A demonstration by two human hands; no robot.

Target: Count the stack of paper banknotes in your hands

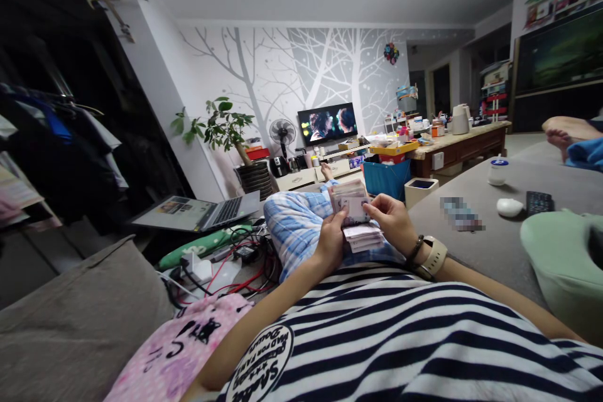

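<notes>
My left hand (pixel 332 240) is closed around a thick wad of banknotes (pixel 347 191), held in front of my striped shirt. The wad is folded, with pinkish edges at the top and a paler, purplish note facing me. Its lower ends (pixel 363 237) fan out in layers below my fingers. At the wad's right side, my right hand (pixel 390 218) pinches the edge of the facing note between thumb and fingertips. Beneath the notes are my legs in blue plaid trousers (pixel 294 220).
On the left lie an open laptop (pixel 198 212), tangled cables (pixel 245 257) and a pink cushion (pixel 188 339). To the right, the grey sofa holds a blurred-out object (pixel 461 213), a white mouse-like item (pixel 509 207), a remote (pixel 539 203) and a green neck pillow (pixel 556 257). Another person's foot (pixel 558 135) rests beyond.
</notes>
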